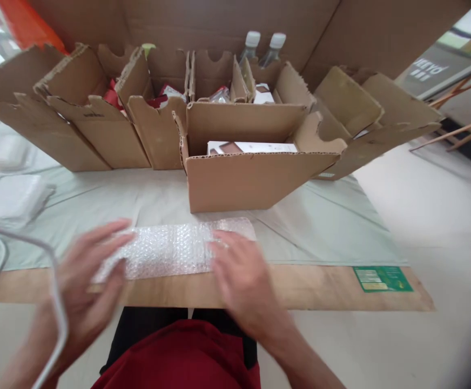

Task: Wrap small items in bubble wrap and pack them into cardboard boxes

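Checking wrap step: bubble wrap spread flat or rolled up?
Spread flat: the bubble wrap lies as one sheet on the table edge, both hands on its ends.

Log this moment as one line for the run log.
left hand: flat on bubble wrap | right hand: flat on its right end | wrap: on table edge | behind: open cardboard box

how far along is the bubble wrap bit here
Early, by the look of it. Done: a sheet of bubble wrap lies flat at the table's front edge. In hand: the left hand and right hand both rest on its ends, open. Left: nothing lies on the wrap yet; the white box sits in the nearest carton.
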Motion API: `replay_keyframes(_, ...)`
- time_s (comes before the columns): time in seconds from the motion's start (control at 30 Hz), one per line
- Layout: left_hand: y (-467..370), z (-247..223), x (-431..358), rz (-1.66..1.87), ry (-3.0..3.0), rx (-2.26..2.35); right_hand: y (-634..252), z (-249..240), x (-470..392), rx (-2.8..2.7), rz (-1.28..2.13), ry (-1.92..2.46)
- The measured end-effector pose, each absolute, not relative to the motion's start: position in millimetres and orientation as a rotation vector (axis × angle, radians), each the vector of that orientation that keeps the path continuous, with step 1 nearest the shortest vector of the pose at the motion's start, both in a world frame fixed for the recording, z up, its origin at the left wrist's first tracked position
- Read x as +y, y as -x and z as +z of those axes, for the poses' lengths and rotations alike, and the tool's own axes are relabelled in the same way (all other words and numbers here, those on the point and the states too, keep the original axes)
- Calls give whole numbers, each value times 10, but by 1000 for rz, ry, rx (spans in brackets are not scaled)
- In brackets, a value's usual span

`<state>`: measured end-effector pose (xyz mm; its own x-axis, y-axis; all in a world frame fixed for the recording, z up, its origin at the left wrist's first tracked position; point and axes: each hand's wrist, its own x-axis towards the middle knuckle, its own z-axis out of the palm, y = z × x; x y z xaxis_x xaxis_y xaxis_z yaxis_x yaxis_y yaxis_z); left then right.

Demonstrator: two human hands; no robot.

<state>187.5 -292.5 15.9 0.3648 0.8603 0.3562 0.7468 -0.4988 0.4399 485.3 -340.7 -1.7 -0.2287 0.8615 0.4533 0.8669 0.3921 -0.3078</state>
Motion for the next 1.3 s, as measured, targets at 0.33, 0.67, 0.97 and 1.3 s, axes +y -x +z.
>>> replay_keyframes(0.33,-2270,-658,-2896,571,-2731,1313,-5623,-498,-3568,-2145,-112,1960)
replay_keyframes(0.67,-1993,-433,-2955,897,-2535,1699,-5621,-322,-3237,-2083,-174,1776)
replay_keyframes(0.97,-1582,-579,-3092,753,-2300,2039,-5514,-384,-3235,-2013,25,1714)
replay_keyframes(1.3,-2070,38,-2084,1214,-2028,2006,-4664,-477,-4191,-1549,885,1542)
